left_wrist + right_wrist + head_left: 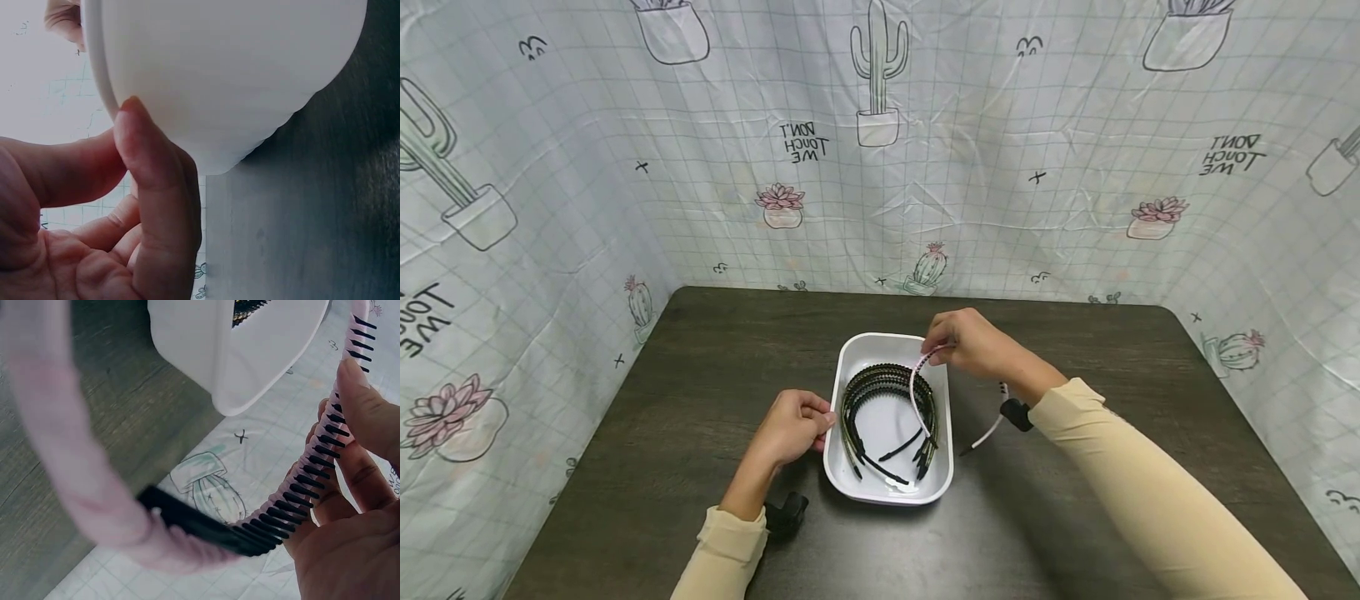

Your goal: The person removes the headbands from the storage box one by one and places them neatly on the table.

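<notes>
A white plastic bin (pixel 945 467) stands on the table, and several dark headbands (pixel 887 379) lie nested inside it. At its left side my left hand (pixel 793 427) pinches the rim between thumb and fingers; the left wrist view shows a fingertip (pixel 132 112) right at the bin's edge. Over the bin's far right corner, my right hand (pixel 973 343) holds a pink headband (pixel 294 487) with black comb teeth, gripped near the top of its curve. One arm of that headband hangs over the bin; the other hangs outside, to the right, partly hidden behind my wrist.
A dark wood table (pixel 722 350) spreads out around the bin. Behind it and at both sides hangs a pale curtain (pixel 970 192) with a grid and cactus print. Small black cameras (pixel 1017 414) are strapped to both wrists.
</notes>
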`<state>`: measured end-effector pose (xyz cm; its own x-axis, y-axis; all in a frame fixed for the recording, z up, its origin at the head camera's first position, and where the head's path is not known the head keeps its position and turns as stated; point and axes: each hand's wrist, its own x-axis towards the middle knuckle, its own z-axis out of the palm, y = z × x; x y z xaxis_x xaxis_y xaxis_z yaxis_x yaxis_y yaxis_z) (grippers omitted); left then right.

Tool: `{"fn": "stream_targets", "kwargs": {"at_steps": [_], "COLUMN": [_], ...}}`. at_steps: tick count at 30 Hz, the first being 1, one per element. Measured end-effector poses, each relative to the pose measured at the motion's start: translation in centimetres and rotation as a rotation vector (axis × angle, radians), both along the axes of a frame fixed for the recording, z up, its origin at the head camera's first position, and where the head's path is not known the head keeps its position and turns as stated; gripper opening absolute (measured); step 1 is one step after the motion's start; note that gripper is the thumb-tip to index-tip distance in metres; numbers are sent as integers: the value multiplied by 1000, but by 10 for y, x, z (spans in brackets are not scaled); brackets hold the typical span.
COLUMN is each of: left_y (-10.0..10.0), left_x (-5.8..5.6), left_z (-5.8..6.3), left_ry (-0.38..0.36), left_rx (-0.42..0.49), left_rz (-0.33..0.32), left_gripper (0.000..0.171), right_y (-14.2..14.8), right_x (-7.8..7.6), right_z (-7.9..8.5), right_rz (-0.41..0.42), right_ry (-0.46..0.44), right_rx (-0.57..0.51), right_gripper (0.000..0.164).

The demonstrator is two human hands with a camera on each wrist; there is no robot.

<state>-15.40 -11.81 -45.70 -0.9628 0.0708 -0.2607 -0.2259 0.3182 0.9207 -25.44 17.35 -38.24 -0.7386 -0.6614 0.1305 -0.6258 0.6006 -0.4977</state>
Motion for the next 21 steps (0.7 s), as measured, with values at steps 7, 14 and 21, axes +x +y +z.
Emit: {"fn": "stream_targets", "kwargs": {"at_steps": [7, 14, 21], "left_y": [0, 0, 0], "left_x": [0, 0, -1], "left_z": [0, 1, 0], "left_ry": [-4, -9, -11], "left_rx": [-5, 6, 8], "left_rz": [-2, -1, 0], "left_gripper": [11, 12, 11], "right_y": [9, 19, 28], "right_x": [-2, -3, -4], "right_z": [-2, -2, -2], "right_rz": [7, 7, 10], "right_ry": [-5, -12, -35], "right_rx": [-6, -3, -7], "right_gripper": [11, 13, 13]}}
